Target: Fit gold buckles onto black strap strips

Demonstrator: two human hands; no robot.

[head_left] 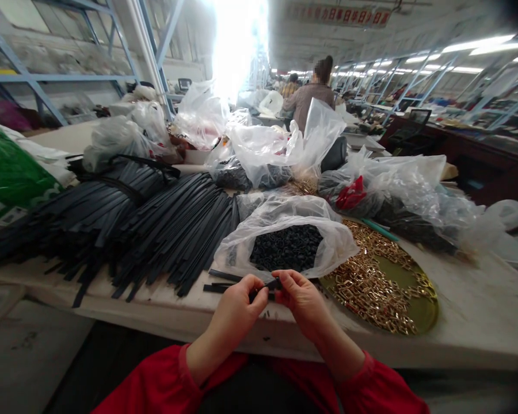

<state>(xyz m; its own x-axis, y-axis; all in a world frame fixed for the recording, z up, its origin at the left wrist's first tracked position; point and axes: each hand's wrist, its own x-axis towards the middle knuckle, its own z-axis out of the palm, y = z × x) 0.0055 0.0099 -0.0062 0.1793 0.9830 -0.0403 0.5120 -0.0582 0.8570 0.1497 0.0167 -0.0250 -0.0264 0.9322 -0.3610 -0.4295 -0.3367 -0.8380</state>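
Note:
My left hand [237, 307] and my right hand [300, 302] meet at the table's near edge, both pinched on a small black strap piece [271, 284] held between them. Just beyond my fingers sits an open clear plastic bag [332, 244] filled with small black parts [287, 247]. A few loose black strips [222, 279] lie on the table beside my left hand. To the right, a round gold tray [427, 313] holds a heap of gold metal buckles [371, 276]. Red sleeves cover both my forearms.
A large pile of long black straps [147, 218] covers the table's left half. Several clear bags [397, 190] with dark contents crowd the back. A green-and-white sack [8, 167] lies far left. A person [313, 95] stands behind, facing away. Blue shelving frames line both sides.

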